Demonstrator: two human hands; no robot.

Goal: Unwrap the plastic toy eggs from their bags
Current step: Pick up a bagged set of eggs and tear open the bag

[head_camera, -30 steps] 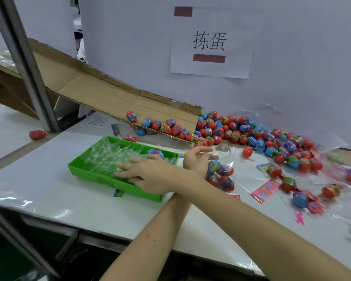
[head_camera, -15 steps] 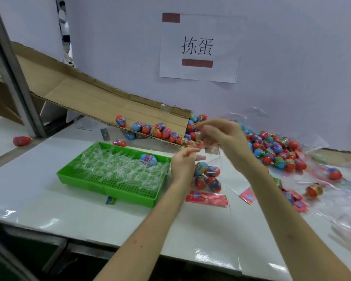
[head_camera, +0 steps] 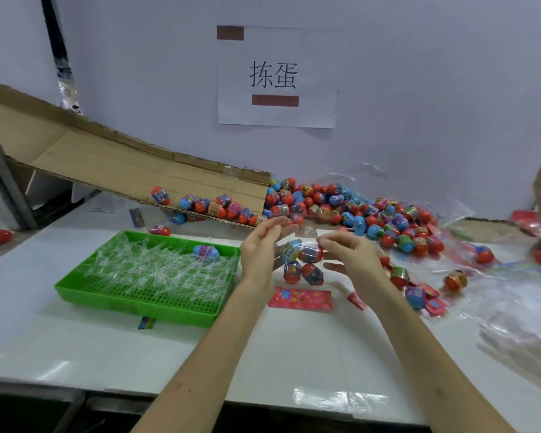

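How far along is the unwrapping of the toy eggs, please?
Well under way. Done: a big pile of loose eggs lies by the cardboard chute, and empty clear bags are heaped at the right. In hand: the right hand pinches a clear bag with four eggs inside; the left hand is open beside it. Left: emptying that bag; whether other full bags wait is unclear.

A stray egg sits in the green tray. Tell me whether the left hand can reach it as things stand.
Probably yes. The left hand is just beside the right rim of the green tray, and the blue egg lies uncovered on top of the clear wrappers near that side.
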